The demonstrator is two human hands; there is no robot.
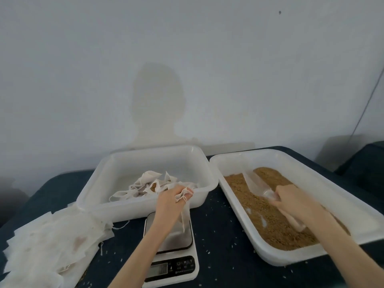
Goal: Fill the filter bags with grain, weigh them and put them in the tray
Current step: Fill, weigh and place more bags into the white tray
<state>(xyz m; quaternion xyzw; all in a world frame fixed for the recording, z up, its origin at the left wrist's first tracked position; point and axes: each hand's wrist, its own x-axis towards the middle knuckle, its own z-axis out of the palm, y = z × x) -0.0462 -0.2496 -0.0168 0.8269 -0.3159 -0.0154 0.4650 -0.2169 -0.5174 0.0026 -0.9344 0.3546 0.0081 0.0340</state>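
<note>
My left hand pinches the top of an empty white filter bag, which hangs over the kitchen scale. My right hand grips the handle of a clear plastic scoop that lies in the brown grain inside the right white tray. The left white tray holds several filled, tied filter bags. A stack of flat empty filter bags lies at the lower left.
Everything stands on a dark blue table with loose grains scattered over it. A plain wall rises close behind the trays. The scale's display and buttons face me at the near edge.
</note>
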